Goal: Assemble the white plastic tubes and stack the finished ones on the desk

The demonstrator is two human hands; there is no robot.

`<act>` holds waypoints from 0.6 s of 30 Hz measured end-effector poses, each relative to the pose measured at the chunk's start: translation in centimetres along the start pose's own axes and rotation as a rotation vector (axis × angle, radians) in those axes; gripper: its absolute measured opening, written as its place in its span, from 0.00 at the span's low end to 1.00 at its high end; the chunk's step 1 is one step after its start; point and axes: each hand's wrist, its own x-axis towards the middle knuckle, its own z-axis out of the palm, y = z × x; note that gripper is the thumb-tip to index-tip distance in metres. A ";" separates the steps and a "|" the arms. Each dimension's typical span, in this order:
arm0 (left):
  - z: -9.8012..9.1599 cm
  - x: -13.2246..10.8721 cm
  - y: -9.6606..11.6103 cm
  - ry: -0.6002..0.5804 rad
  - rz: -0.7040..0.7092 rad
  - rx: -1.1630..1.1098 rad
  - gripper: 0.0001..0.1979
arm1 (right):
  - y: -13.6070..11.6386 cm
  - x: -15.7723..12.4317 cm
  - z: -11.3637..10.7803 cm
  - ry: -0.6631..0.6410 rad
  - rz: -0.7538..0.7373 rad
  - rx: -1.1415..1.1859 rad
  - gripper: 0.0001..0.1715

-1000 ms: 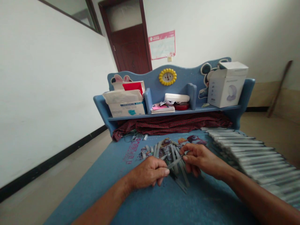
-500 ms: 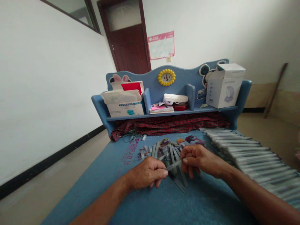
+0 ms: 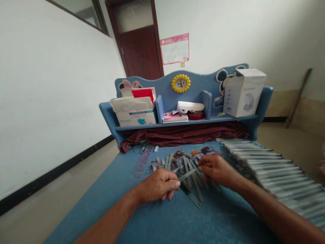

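Handling single pieces at the loose pile (image 3: 185, 163) on the blue desk (image 3: 162, 220). Gripped in the left hand (image 3: 158, 186), fist closed: one grey stick (image 3: 188, 175), free end over the pile. Curled at that end: right hand (image 3: 217, 169) (pinching or only touching, cannot tell). Stacked at right: row of like sticks (image 3: 269, 169).

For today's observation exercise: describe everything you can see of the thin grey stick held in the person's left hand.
The stick is thin, straight and pale grey, plastic by the look. It slants up to the right, just above the blue desk. Its near end is pinched in the left hand. Its far end reaches the right hand, but whether they touch cannot be told. Loose sticks of the same kind lie beneath it.
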 end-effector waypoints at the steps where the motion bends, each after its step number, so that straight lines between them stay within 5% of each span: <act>1: 0.0 0.0 0.0 0.007 -0.003 0.003 0.14 | 0.2 0.1 0.1 0.012 -0.014 -0.027 0.06; 6: 0.1 0.1 0.1 0.024 -0.016 0.016 0.13 | 0.1 0.0 0.3 0.057 -0.080 -0.083 0.07; 13: 0.1 0.2 -0.2 0.024 -0.006 0.016 0.14 | -1.0 -0.8 0.4 -0.147 -0.047 0.069 0.12; 18: 0.2 0.1 0.0 0.019 -0.008 0.019 0.14 | -0.7 -0.7 0.8 -0.119 -0.058 0.100 0.12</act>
